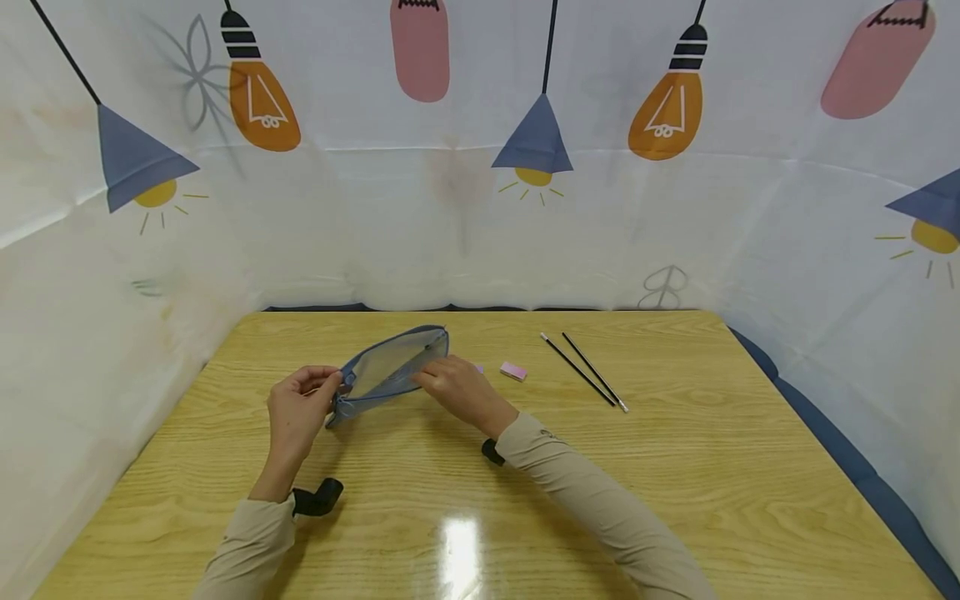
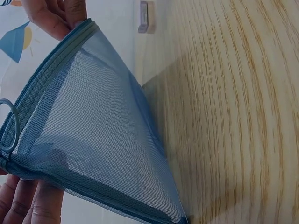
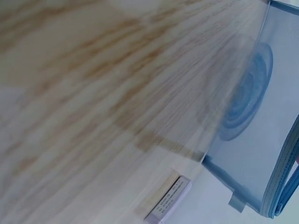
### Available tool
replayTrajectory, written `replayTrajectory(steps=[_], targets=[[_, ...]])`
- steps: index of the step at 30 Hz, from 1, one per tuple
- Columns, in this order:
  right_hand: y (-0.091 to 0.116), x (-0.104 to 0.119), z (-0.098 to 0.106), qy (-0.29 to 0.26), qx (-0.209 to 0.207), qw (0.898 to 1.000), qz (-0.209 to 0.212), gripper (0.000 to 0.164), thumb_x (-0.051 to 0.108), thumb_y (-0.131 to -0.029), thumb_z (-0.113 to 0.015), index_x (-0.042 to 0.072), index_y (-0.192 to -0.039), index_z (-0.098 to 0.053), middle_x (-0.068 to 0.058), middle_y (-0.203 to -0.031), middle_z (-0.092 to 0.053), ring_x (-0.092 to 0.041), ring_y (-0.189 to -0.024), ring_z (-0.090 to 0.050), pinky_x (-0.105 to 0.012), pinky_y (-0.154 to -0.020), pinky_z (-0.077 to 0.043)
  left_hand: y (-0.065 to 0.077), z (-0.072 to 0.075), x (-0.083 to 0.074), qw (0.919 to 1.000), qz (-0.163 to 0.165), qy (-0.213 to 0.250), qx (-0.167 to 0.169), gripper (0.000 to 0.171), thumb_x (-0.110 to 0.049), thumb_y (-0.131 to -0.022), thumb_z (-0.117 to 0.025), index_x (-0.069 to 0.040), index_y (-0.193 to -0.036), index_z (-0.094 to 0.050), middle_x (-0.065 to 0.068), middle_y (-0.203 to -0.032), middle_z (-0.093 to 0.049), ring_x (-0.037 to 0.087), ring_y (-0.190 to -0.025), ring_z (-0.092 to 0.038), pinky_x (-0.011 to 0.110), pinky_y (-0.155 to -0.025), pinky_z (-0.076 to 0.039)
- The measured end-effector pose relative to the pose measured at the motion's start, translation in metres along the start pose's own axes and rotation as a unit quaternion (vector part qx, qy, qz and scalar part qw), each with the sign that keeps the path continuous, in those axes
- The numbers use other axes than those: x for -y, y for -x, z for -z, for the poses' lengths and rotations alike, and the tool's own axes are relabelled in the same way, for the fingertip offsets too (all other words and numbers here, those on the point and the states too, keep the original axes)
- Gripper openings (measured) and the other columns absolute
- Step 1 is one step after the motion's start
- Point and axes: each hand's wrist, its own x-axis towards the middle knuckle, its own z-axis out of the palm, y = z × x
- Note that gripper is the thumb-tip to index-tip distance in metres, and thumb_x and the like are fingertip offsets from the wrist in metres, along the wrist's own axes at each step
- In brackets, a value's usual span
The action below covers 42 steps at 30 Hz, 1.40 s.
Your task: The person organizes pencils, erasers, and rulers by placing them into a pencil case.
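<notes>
A blue mesh zipper pouch (image 1: 390, 367) is held up above the table with its mouth spread apart. My left hand (image 1: 300, 410) pinches its left end, close to the zipper's ring pull (image 2: 10, 126). At the pouch's right part, my right hand (image 1: 461, 389) grips the near edge, and its fingertips are partly hidden. Through the mesh, the left wrist view shows the pouch's side wall hanging down towards the wood. A round embossed mark (image 3: 247, 93) shows on the pouch in the right wrist view.
A pink-and-white eraser (image 1: 513, 371) lies right of the pouch; a small pinkish thing (image 1: 479, 367) shows partly behind my right hand. Two black pencils (image 1: 588, 375) lie farther right on the wooden table (image 1: 712, 467). A printed curtain (image 1: 450, 208) hangs behind.
</notes>
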Motion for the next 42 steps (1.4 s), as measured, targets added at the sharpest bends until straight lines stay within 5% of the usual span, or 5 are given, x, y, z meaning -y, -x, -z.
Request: replayTrajectory(steps=[20, 42], targets=[[0.002, -0.005, 0.003, 0.042, -0.086, 0.995, -0.001, 0.011, 0.013, -0.093, -0.067, 0.014, -0.086, -0.075, 0.002, -0.082, -0.069, -0.01, -0.075, -0.065, -0.026, -0.065, -0.05, -0.001, -0.003, 0.0, 0.9999, 0.01, -0.001, 0.003, 0.019, -0.015, -0.093, -0.068, 0.003, -0.099, -0.07, 0.009, -0.083, -0.07, 0.007, -0.065, -0.063, 0.022, -0.056, -0.054], [0.01, -0.012, 0.013, -0.059, -0.081, 0.991, -0.085, 0.013, 0.008, -0.084, -0.074, 0.011, -0.096, -0.075, 0.001, -0.088, -0.071, -0.012, -0.073, -0.064, -0.029, -0.061, -0.05, -0.003, -0.006, -0.002, 0.9997, 0.022, 0.001, -0.009, 0.02, -0.015, -0.093, -0.068, 0.003, -0.101, -0.07, 0.0, -0.083, -0.07, 0.006, -0.07, -0.065, 0.02, -0.056, -0.053]])
